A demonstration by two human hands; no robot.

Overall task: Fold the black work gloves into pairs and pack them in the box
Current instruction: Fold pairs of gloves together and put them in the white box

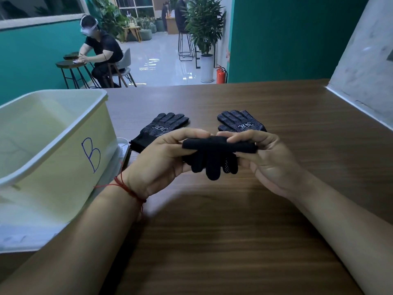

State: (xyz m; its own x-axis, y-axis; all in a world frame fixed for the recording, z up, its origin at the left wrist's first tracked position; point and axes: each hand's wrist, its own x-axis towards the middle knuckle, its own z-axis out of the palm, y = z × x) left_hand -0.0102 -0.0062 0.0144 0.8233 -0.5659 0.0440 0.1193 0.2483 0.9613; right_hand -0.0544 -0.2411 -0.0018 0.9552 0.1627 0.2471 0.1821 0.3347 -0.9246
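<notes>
A folded bundle of black work gloves (212, 158) hangs above the wooden table, its fingers pointing down toward me. My left hand (161, 158) grips its left end and my right hand (263, 158) grips its right end, thumbs underneath and fingers curled over the top. Two more black dotted gloves lie flat on the table behind my hands, one at the left (163, 125) and one at the right (240, 121), fingers pointing away. The pale yellow box (63, 167), marked with a blue B, stands at the left and looks empty inside.
The box rests on a white lid or tray (25, 237) at the table's left edge. A light wall panel (365, 67) borders the table on the right. Beyond the table's far edge, a person sits at a small round table.
</notes>
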